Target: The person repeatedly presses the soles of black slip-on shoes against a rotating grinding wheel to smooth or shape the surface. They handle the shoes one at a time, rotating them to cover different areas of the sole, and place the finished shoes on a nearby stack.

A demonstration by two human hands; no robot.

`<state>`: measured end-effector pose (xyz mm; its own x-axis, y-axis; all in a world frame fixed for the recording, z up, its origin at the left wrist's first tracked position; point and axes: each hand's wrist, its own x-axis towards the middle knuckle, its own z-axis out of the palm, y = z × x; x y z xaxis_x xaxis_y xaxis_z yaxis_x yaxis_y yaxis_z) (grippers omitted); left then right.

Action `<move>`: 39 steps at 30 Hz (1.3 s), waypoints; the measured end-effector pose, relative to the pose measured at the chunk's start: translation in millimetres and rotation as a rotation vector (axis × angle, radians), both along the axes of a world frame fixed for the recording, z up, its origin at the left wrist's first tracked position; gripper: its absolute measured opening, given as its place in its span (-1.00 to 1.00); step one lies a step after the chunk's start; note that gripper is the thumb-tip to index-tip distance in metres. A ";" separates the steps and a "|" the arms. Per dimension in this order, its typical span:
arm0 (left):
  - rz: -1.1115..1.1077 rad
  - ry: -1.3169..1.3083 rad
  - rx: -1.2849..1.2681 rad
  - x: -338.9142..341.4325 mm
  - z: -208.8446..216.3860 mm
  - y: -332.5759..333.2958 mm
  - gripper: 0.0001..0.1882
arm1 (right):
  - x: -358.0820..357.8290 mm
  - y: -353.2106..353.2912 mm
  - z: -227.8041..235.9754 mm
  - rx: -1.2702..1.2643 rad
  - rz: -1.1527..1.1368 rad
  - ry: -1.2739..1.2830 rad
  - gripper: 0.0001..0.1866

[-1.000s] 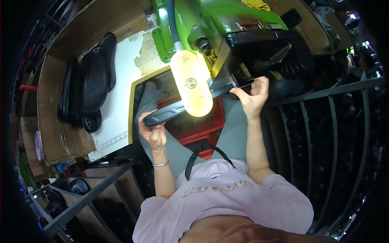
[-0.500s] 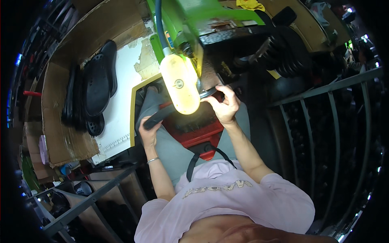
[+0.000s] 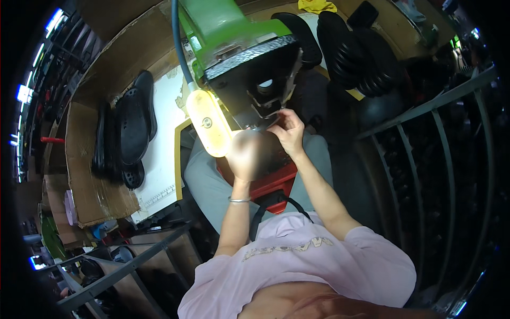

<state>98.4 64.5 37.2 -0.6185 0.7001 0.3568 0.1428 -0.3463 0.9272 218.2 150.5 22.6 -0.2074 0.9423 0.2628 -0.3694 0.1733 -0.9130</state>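
Below the dark head of a green machine (image 3: pixel 223 21), my right hand (image 3: pixel 291 134) pinches the edge of a dark, curved piece (image 3: pixel 265 128) that looks like a black shoe sole. Most of that piece is hidden by my hands and the machine. My left hand (image 3: pixel 245 159) is close beside the right one, next to a lit yellow lamp (image 3: pixel 208 123). Motion and glare smear its fingers, so its grip cannot be made out. A bangle circles my left wrist.
Black shoe soles (image 3: pixel 133 127) stand in an open cardboard box (image 3: pixel 95 186) on the left. More black soles (image 3: pixel 337 50) are stacked at the far right, near a yellow cloth (image 3: pixel 317 6). Metal rails (image 3: pixel 435 114) flank both sides. A red part (image 3: pixel 271 186) sits between my knees.
My left hand has moved right, from the far end of the black piece to beside my right hand. The lamp and machine appear farther left in view.
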 end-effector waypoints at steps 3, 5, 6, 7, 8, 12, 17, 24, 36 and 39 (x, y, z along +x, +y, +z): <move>0.031 -0.237 0.059 28.5 0.7 2.0 -0.76 | 16.7 10.0 -68.6 -0.312 0.062 0.034 -0.59; -0.006 -0.334 0.078 36.9 1.6 10.2 -0.74 | 41.6 18.8 -131.7 -0.406 0.103 0.085 -0.51; -0.006 -0.383 0.082 38.9 0.0 8.7 -0.73 | 51.2 15.9 -148.7 -0.459 0.139 0.108 -0.45; 0.006 -0.391 0.073 36.2 -2.3 3.6 -0.75 | 59.6 3.1 -144.6 -0.710 0.257 0.289 -0.52; 0.008 -0.416 0.087 34.7 -5.0 0.4 -0.75 | 61.7 -6.0 -140.8 -0.731 0.275 0.366 -0.54; 0.017 -0.446 0.112 37.1 -7.4 2.1 -0.71 | 87.5 -3.2 -138.3 -0.634 0.108 0.474 -0.65; 0.001 -0.339 0.091 27.5 -4.9 -1.1 -0.69 | 137.0 25.3 -49.8 -0.144 -0.351 0.015 -0.55; 0.048 -0.306 0.088 -25.0 -39.7 -20.0 -0.62 | 124.9 17.7 51.8 0.246 -0.404 -0.305 -0.51; -0.026 -0.514 0.209 -80.1 -36.2 -73.5 -0.64 | 46.8 -14.5 81.1 0.271 -0.117 -0.223 -0.21; -0.002 -0.531 0.169 -99.1 -53.7 -103.3 -0.63 | 36.9 -21.0 65.7 0.263 -0.057 -0.286 -0.15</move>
<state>-0.7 -38.8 -16.6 -0.7425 0.6617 0.1045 -0.3295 -0.4966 0.8030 255.1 129.5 88.3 -0.2564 0.8628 0.4357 -0.0890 0.4277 -0.8995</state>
